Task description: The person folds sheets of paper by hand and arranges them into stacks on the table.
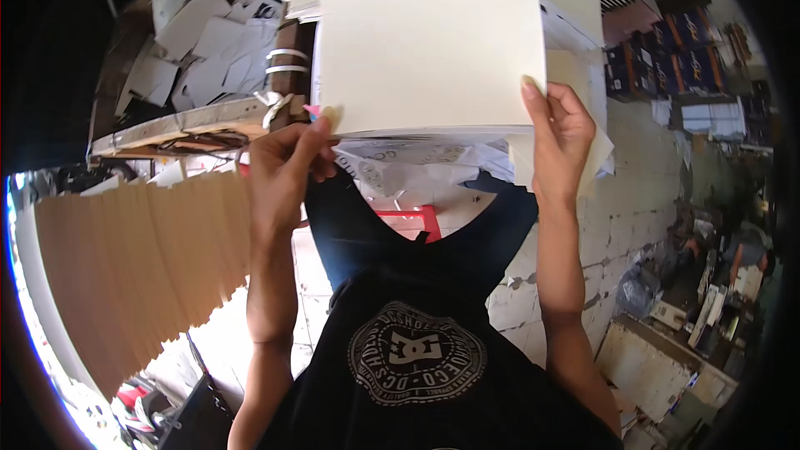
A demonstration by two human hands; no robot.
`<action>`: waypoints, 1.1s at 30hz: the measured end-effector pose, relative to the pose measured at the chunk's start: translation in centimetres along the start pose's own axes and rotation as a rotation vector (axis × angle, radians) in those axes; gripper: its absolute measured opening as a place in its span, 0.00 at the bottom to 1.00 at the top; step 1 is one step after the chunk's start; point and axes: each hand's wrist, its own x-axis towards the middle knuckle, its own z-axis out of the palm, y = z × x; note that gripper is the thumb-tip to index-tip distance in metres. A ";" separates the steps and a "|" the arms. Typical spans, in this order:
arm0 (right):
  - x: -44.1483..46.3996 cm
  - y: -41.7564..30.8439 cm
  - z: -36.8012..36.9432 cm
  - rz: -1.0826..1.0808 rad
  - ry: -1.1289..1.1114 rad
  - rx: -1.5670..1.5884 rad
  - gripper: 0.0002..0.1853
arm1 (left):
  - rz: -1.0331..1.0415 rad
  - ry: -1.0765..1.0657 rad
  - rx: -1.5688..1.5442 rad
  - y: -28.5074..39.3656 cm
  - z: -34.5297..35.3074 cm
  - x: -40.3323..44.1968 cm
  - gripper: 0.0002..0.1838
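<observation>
A blank cream sheet of paper or thin card (429, 54) spans the space between my two hands. At its lower left corner my left hand (292, 154) is closed, thumb on top and fingers curled beneath. My right hand (563, 129) pinches the lower right edge, its thumb lying on the upper face. Thin layered edges show along the sheet's near side; how many layers are in my grip I cannot tell. A small pink and blue bit peeks out beside my left thumb. Below the sheet lies printed white wrapping (408, 165), partly covered.
On the left, a wooden shelf (187, 127) carries loose white offcuts (200, 42). A tall stack of brown sheets (142, 258) stands below it. Dark boxes (667, 54) are piled at the right. Something red (429, 223) shows between my legs.
</observation>
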 end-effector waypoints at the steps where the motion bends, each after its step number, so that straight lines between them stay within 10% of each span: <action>1: 0.5 0.4 -0.5 -0.060 -0.010 -0.100 0.09 | 0.007 -0.012 0.005 -0.2 0.0 0.1 0.21; 28: 0.9 1.1 -1.9 -0.234 -0.104 -0.338 0.14 | -0.003 0.018 -0.059 0.3 0.6 -0.1 0.18; 33: -2.8 -3.8 0.7 -0.602 -0.145 -0.719 0.37 | -0.015 0.027 -0.086 0.5 0.9 -0.3 0.16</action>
